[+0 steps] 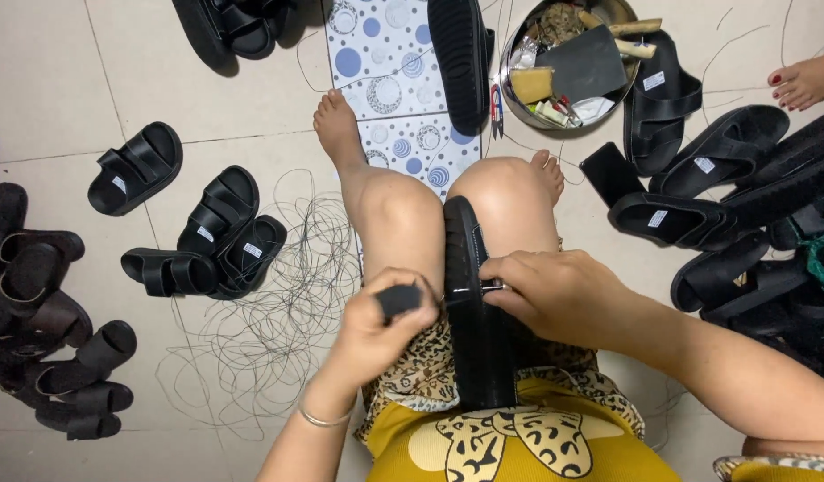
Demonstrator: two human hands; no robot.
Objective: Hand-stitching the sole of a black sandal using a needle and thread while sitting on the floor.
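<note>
A black sandal (470, 268) stands on edge, clamped between my knees, sole side up. My left hand (380, 326) is closed on a small black grip (399, 298) just left of the sandal. My right hand (554, 290) rests on the sandal's right side, fingertips pinching a thin metal tool (486, 286) at the sole's edge. A bangle (322, 418) circles my left wrist.
Loose grey thread (278, 312) lies tangled on the tiled floor at left. Black sandals are piled at left (37, 295), centre-left (220, 236) and right (715, 192). A round metal bowl (510, 76) of tools and scissors (496, 103) sit ahead by a dotted mat (385, 54). Another person's foot (804, 82) shows top right.
</note>
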